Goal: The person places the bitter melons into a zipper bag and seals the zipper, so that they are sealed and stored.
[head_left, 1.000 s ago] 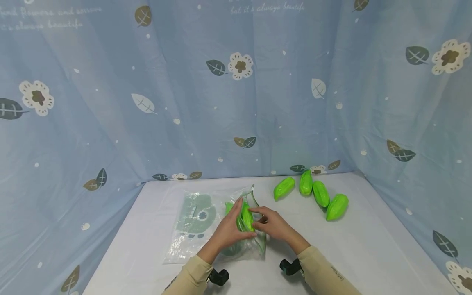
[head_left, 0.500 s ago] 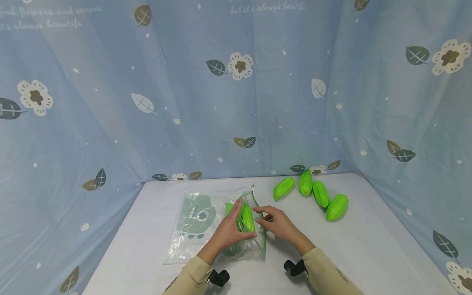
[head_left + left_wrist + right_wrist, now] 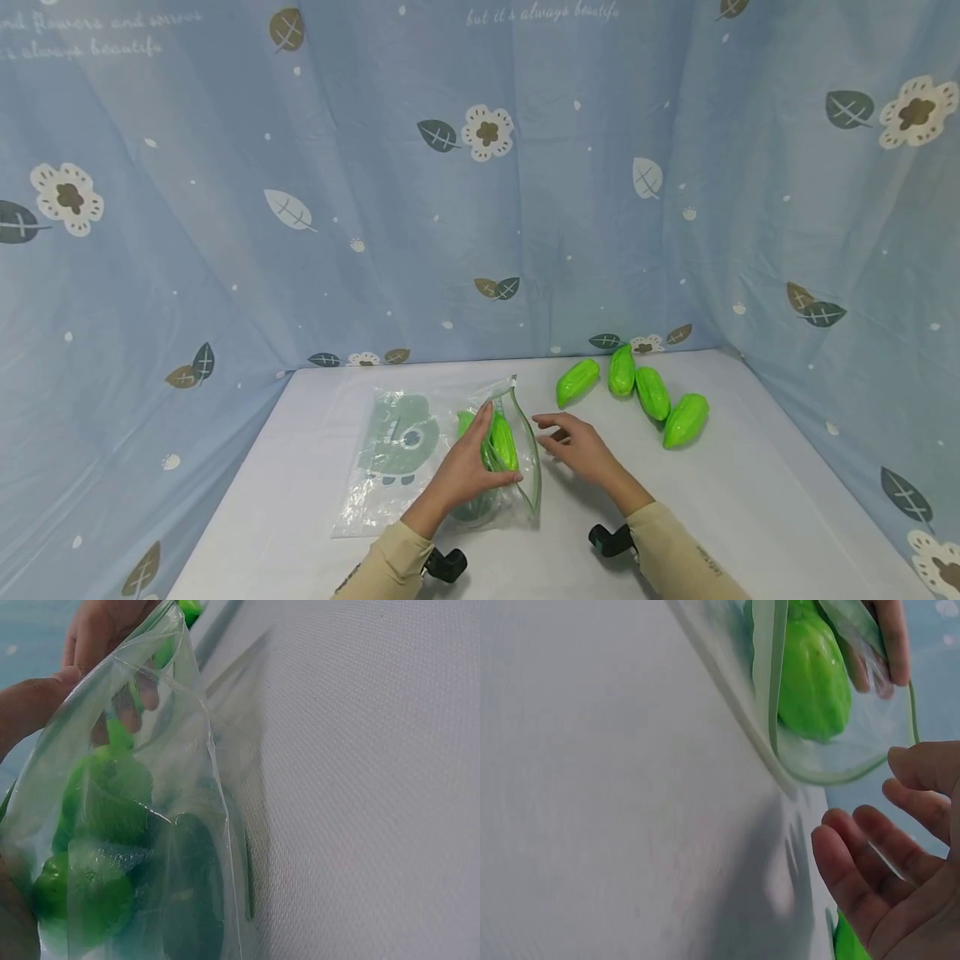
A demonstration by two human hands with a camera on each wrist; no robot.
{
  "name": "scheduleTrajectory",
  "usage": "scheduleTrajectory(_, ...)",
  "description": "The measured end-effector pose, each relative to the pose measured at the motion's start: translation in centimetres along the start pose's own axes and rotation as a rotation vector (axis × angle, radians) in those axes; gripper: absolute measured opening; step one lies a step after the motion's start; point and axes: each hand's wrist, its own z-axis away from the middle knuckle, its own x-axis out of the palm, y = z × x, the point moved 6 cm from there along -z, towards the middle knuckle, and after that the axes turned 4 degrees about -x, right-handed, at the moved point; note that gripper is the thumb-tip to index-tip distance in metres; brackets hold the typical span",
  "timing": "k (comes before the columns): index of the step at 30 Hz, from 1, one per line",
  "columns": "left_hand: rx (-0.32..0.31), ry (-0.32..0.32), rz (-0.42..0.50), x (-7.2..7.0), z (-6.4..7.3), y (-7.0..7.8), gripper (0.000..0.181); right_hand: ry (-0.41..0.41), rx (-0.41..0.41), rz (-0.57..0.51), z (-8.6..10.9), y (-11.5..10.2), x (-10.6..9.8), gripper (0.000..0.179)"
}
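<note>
A clear zip bag [image 3: 352,504] with a green cartoon print lies on the table, its green-edged mouth gaping to the right. My left hand [image 3: 459,468] holds the bag near the mouth, thumb and fingers curved around it. Inside are glossy, ridged green vegetables [image 3: 504,442], perhaps toy ones; their exact kind is unclear. One fills much of the bag mouth [image 3: 840,778] in the right wrist view. To the right of the mouth, my right hand [image 3: 577,450] hovers with loosely bent fingers and nothing in it. Plastic blurs the bag's contents in the left wrist view.
Several more green vegetables [image 3: 652,394] lie at the back right of the white table [image 3: 735,517]. A blue patterned curtain [image 3: 390,208] hangs behind the table and along its sides.
My right hand has drawn back to the right from the green vegetable in the bag mouth, leaving it inside. The left hand has stayed in place on the bag.
</note>
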Motion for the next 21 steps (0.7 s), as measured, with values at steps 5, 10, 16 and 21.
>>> scheduleTrajectory(5, -0.005, -0.002, 0.000, 0.1, 0.0, -0.1, 0.119, 0.039, 0.013, 0.052, 0.2, 0.8, -0.8, 0.038)
scheduleTrajectory(10, -0.004, -0.002, 0.001, 0.1, 0.0, -0.1, 0.118, 0.074, 0.007, 0.082, 0.3, 1.7, -1.7, 0.037)
scheduleTrajectory(16, -0.010, -0.005, 0.009, 0.0, 0.0, 0.1, 0.118, 0.086, 0.052, 0.069, 0.3, 2.7, -2.7, 0.040)
scheduleTrajectory(21, -0.011, -0.008, 0.002, 0.0, 0.0, 0.1, 0.120, 0.099, 0.094, 0.046, 0.2, 3.6, -3.7, 0.045)
